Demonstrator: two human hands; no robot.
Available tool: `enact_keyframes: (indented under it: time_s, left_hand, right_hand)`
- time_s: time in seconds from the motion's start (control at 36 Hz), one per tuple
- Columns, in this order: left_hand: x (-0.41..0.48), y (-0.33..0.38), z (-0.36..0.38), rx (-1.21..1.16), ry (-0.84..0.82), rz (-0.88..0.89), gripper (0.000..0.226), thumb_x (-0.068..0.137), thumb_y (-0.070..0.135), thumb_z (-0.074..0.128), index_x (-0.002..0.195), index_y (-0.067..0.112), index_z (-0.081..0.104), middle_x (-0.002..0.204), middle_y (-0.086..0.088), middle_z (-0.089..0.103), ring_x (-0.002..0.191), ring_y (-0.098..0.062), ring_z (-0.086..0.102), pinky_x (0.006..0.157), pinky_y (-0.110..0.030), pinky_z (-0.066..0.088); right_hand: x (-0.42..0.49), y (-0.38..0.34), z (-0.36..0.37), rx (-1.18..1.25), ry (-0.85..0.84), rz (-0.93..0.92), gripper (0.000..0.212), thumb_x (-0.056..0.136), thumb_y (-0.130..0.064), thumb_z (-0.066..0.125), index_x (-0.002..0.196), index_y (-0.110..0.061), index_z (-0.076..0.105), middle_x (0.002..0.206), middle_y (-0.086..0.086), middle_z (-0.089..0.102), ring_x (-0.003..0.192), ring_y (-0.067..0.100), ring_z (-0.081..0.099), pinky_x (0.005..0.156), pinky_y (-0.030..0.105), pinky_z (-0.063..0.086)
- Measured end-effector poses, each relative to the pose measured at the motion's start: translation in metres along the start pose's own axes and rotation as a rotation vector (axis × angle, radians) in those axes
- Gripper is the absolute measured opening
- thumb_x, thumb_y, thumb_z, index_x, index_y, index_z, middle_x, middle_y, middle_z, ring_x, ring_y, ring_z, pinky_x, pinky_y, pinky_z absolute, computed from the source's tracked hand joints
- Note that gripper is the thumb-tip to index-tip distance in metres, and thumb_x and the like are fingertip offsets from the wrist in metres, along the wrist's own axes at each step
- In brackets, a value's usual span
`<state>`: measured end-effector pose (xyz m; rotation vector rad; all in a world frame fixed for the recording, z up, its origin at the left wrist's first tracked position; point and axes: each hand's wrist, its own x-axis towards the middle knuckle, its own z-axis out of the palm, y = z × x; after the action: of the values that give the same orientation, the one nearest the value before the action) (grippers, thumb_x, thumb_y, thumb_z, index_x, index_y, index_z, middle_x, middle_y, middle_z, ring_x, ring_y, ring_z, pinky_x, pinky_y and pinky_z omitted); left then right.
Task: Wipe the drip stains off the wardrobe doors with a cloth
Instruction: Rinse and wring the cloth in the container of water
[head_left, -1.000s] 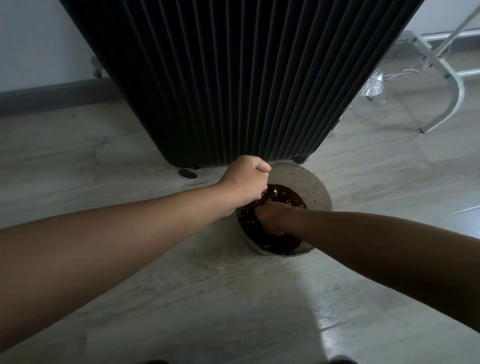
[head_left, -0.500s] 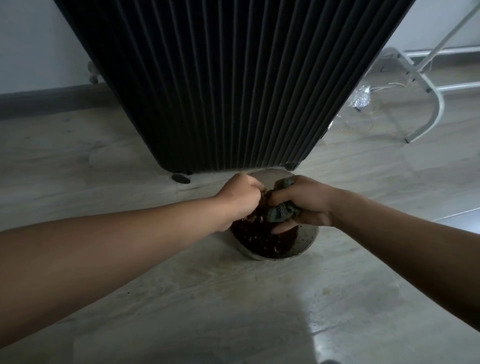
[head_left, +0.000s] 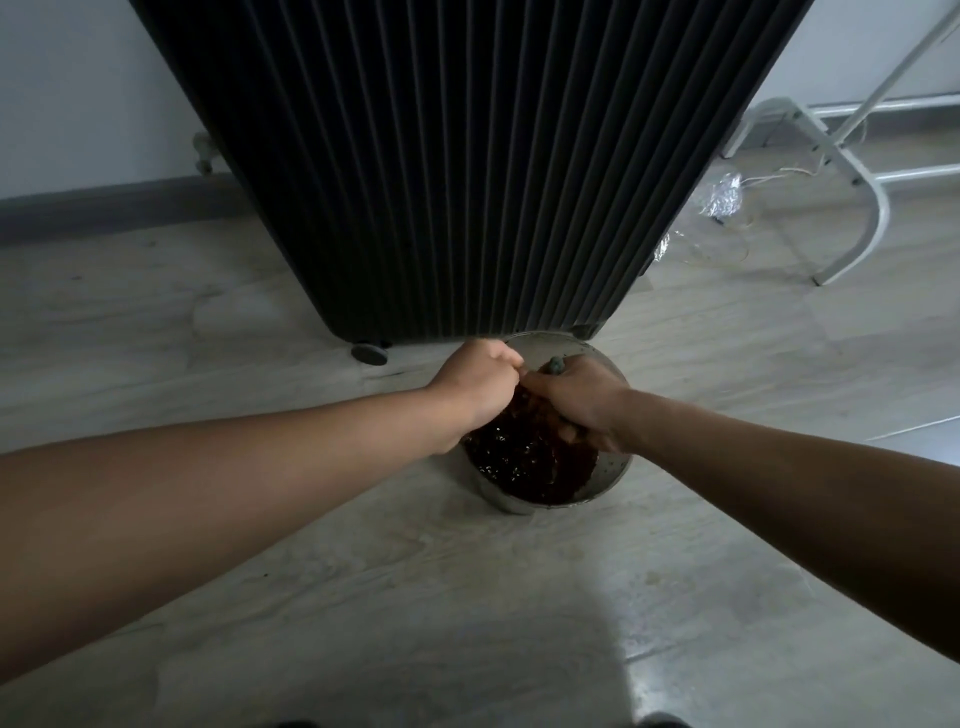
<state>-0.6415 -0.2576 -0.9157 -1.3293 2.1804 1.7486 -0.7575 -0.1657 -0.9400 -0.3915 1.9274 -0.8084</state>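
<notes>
A tall black wardrobe (head_left: 457, 171) with ribbed, fluted doors stands straight ahead on small feet. At its base sits a metal bowl (head_left: 608, 475) holding dark reddish-brown water. Both fists meet above the bowl. My right hand (head_left: 576, 402) grips a grey-green cloth (head_left: 555, 366), of which only a small end pokes out above the knuckles. My left hand (head_left: 480, 387) is curled tight against the right one, gripping the other end of the cloth, which is mostly hidden.
Pale wood-look floor (head_left: 260, 571) spreads all around. A white metal frame (head_left: 852, 171) stands at the back right, with crumpled foil (head_left: 722, 195) and thin wires near it. A grey skirting board (head_left: 104, 208) runs along the white wall on the left.
My right hand came up out of the dark water with the cloth. Both fists have since closed together over the bowl, and less of the cloth shows now.
</notes>
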Motion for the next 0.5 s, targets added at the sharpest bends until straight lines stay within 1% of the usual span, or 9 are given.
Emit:
enact_keyframes:
  time_s: [0.06,0.14,0.17,0.22,0.31,0.33,0.39,0.44,0.5]
  left_hand:
    - [0.001,0.0,0.001,0.006,0.001,-0.006,0.031,0.1,0.008,0.048,0.121,0.018,0.068,0.128,-0.002,0.063,0.126,-0.02,0.056,0.112,-0.044,0.047]
    - [0.0,0.001,0.001,0.028,0.0,-0.035,0.027,0.1,0.01,0.048,0.115,0.022,0.067,0.122,-0.001,0.063,0.124,-0.021,0.056,0.11,-0.044,0.047]
    - [0.0,0.001,0.001,0.044,-0.009,-0.039,0.028,0.099,0.009,0.048,0.116,0.021,0.067,0.12,-0.001,0.062,0.123,-0.021,0.056,0.11,-0.044,0.048]
    - [-0.001,0.0,0.002,0.095,-0.039,-0.045,0.034,0.098,0.008,0.047,0.126,0.019,0.065,0.125,-0.002,0.061,0.123,-0.022,0.056,0.11,-0.044,0.048]
    - [-0.004,0.002,0.003,0.196,-0.078,-0.027,0.041,0.098,0.006,0.047,0.134,0.018,0.059,0.132,-0.002,0.06,0.125,-0.021,0.054,0.11,-0.039,0.045]
    - [-0.005,0.004,0.003,0.239,-0.088,-0.012,0.043,0.097,0.006,0.047,0.138,0.018,0.057,0.136,-0.002,0.059,0.129,-0.02,0.053,0.11,-0.037,0.044]
    - [-0.006,0.007,0.003,0.332,-0.107,0.023,0.055,0.096,0.006,0.048,0.15,0.019,0.046,0.15,-0.002,0.049,0.138,-0.019,0.046,0.114,-0.035,0.039]
    - [-0.007,0.008,0.003,0.392,-0.133,0.047,0.064,0.096,0.006,0.047,0.157,0.022,0.035,0.16,-0.002,0.039,0.146,-0.019,0.038,0.119,-0.036,0.034]
    - [-0.006,0.009,0.003,0.425,-0.144,0.067,0.069,0.095,0.005,0.046,0.16,0.023,0.029,0.164,-0.003,0.033,0.149,-0.021,0.034,0.122,-0.038,0.032]
  right_hand:
    - [0.003,0.0,0.002,-0.038,0.003,-0.018,0.044,0.091,-0.048,0.07,0.068,-0.016,0.052,0.051,0.003,0.045,0.04,0.017,0.038,0.044,0.028,0.033]
    - [0.002,-0.001,0.004,-0.127,0.011,-0.065,0.046,0.089,-0.044,0.073,0.059,-0.018,0.049,0.047,-0.001,0.046,0.038,0.016,0.039,0.045,0.028,0.034]
    - [0.001,-0.002,0.004,-0.158,0.023,-0.087,0.043,0.089,-0.04,0.073,0.058,-0.018,0.05,0.046,-0.003,0.049,0.04,0.015,0.042,0.046,0.028,0.035]
    - [0.001,-0.004,0.005,-0.229,0.047,-0.135,0.036,0.089,-0.03,0.069,0.058,-0.018,0.054,0.049,-0.004,0.054,0.048,0.014,0.049,0.051,0.029,0.04]
    - [-0.001,-0.008,0.009,-0.319,0.056,-0.176,0.028,0.092,-0.022,0.057,0.066,-0.012,0.06,0.064,0.003,0.061,0.061,0.018,0.056,0.055,0.031,0.042]
    - [-0.001,-0.008,0.011,-0.355,0.052,-0.183,0.028,0.093,-0.02,0.053,0.066,-0.012,0.06,0.068,0.004,0.062,0.064,0.019,0.057,0.055,0.03,0.041]
    - [-0.001,-0.005,0.017,-0.445,0.04,-0.191,0.026,0.093,-0.019,0.049,0.07,-0.015,0.06,0.075,0.005,0.063,0.07,0.018,0.06,0.053,0.029,0.039]
    - [-0.002,0.001,0.023,-0.501,0.023,-0.195,0.019,0.094,-0.02,0.047,0.08,-0.015,0.06,0.082,0.004,0.063,0.075,0.018,0.061,0.056,0.029,0.042]
    - [0.001,0.004,0.027,-0.515,0.026,-0.202,0.014,0.095,-0.021,0.048,0.093,-0.014,0.06,0.089,0.005,0.064,0.081,0.019,0.061,0.062,0.031,0.045]
